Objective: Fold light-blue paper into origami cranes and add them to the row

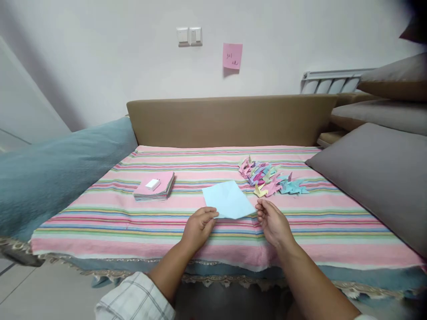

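Note:
A light blue sheet of origami paper [228,199] is held up just above the striped cloth, with a faint crease near its middle. My left hand [199,226] pinches its near left edge between thumb and fingers. At the right corner, my right hand [271,220] has thumb and forefinger closed on the tip, the other fingers curled. Beyond my right hand lies a cluster of folded paper cranes [267,178] in pink, purple, blue and yellow. To the left sits a stack of coloured paper [155,189] with a small white block [153,184] on top.
The pink striped cloth [116,213] covers a sofa seat with a brown backrest [230,122]. A blue-covered armrest [66,173] bounds the left; grey cushions [383,169] pile up on the right. A pink note [232,55] and switches [189,36] are on the wall.

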The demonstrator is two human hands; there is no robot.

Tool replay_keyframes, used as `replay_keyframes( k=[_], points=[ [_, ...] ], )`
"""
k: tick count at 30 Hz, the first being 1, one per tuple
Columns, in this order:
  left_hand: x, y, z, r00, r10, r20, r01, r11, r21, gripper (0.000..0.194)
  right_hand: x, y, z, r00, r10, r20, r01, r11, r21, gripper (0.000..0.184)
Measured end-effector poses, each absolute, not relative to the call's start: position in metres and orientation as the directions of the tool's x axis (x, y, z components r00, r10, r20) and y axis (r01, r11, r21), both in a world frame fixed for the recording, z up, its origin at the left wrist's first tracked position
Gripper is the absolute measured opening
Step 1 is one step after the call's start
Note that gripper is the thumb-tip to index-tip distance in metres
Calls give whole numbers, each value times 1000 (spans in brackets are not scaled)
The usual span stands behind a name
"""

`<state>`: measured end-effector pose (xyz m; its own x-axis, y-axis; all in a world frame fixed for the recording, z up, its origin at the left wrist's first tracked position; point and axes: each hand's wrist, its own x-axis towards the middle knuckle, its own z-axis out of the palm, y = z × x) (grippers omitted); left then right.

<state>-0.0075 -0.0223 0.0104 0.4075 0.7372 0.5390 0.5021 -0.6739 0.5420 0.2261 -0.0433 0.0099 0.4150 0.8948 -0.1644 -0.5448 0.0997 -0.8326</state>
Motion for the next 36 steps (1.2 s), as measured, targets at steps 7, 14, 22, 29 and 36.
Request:
replay_keyframes(
  k=[7, 14, 22, 29, 36],
  points=[
    [-19, -15, -16, 625, 672, 398, 503, -736, 453, 22, 233, -39, -5, 283, 959, 18, 31, 10, -999, 23],
    [-32, -8, -4, 620, 729, 290, 572, -673, 469, 25, 238, -32, -24, -278, 931, 239, 749, 365, -553, 47],
    [-45, 0, -2, 603, 767, 219, 683, -638, 355, 39, 237, -38, -18, -450, 888, 90, 797, 445, -408, 59],
    [-27, -17, -6, 551, 768, 326, 776, -616, 138, 40, 226, -48, -8, -405, 905, 129, 827, 423, -371, 46],
    [-32, -8, -11, 572, 774, 272, 749, -628, 213, 33, 229, -46, -13, -431, 883, 188, 821, 470, -323, 54]
  ],
)
